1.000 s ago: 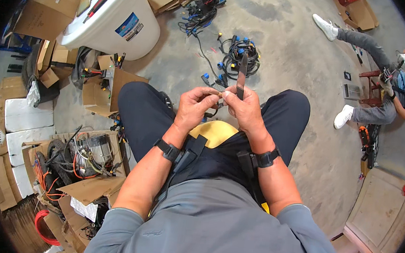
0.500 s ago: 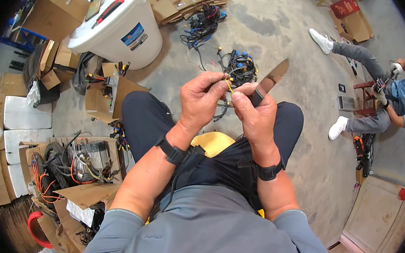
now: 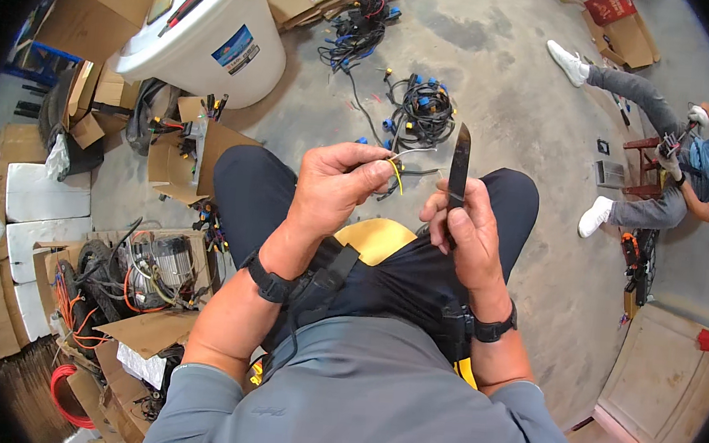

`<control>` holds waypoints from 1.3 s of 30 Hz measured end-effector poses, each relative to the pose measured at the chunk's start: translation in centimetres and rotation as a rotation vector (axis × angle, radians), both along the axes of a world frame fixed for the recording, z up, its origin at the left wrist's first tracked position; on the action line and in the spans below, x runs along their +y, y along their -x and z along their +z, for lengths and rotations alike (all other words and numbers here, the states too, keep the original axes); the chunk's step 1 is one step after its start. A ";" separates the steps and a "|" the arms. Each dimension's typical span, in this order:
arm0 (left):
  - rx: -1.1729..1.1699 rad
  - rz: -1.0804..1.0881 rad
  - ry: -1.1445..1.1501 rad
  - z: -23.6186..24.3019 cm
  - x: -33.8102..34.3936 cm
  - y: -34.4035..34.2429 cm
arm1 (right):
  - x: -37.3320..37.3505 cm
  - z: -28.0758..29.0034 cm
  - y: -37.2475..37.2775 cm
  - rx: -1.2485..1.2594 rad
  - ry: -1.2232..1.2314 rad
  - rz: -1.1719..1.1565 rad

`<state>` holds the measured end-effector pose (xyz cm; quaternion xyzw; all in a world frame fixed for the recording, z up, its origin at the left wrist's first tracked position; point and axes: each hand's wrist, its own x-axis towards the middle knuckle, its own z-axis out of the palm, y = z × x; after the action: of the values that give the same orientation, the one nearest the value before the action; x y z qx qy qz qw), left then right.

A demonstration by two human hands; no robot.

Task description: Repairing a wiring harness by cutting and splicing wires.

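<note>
Between the thumb and fingertips of my left hand [image 3: 328,187] is a cable end with its thin wires fanned out. A yellow wire [image 3: 399,178] hangs down from the pinch, and a pale grey wire [image 3: 416,150] sticks out to the right. My right hand [image 3: 473,236] is closed on a knife [image 3: 460,165], its dark blade pointing up and away. The two hands are apart, and the blade does not touch the wires. Beyond them on the floor lies a coil of black cables [image 3: 425,114] with blue and yellow connectors, partly behind the wires.
Another tangle of cables [image 3: 362,35] lies farther off, near a white tub [image 3: 253,73] with a red-handled tool [image 3: 189,6] on top. Open cardboard boxes [image 3: 229,156] and a motor [image 3: 169,269] crowd the left. At right sits a person [image 3: 706,159] wearing gloves, beside a cabinet [image 3: 661,383].
My right hand has drawn back to the right, away from the wires, and the knife blade now points upright. My left hand has shifted slightly left, and the wires now spread apart.
</note>
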<state>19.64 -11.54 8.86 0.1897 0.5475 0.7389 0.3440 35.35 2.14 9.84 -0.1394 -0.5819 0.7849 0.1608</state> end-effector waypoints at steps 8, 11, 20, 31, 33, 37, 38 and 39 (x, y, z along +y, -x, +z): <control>-0.131 -0.140 -0.028 -0.9 0.7 -1.3 | 1.3 1.5 -1.7 -0.115 -0.436 -0.038; -0.108 -0.110 -0.071 -0.9 0.9 -2.2 | 1.6 2.4 -1.7 -0.157 -0.482 -0.011; 0.011 -0.087 -0.070 -0.9 0.9 -3.3 | 3.2 1.7 -2.6 -0.153 -0.616 0.064; 0.282 -0.200 -0.053 -0.5 0.7 -2.9 | 3.3 2.2 -2.9 -0.196 -0.572 0.131; 0.285 -0.219 -0.052 -0.6 0.5 -2.7 | 3.5 1.8 -3.0 -0.162 -0.598 0.125; 0.309 -0.224 -0.024 -0.4 0.5 -2.8 | 3.6 1.8 -3.0 -0.163 -0.588 0.136; 0.308 -0.223 -0.024 -0.4 0.5 -2.8 | 3.5 1.8 -3.0 -0.164 -0.588 0.138; 0.304 -0.219 -0.039 -0.4 0.6 -2.9 | 3.5 1.7 -3.0 -0.153 -0.584 0.129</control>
<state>22.58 -10.92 8.46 0.3641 0.5546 0.6706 0.3319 38.34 5.61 11.53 -0.1087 -0.8009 0.5804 0.0994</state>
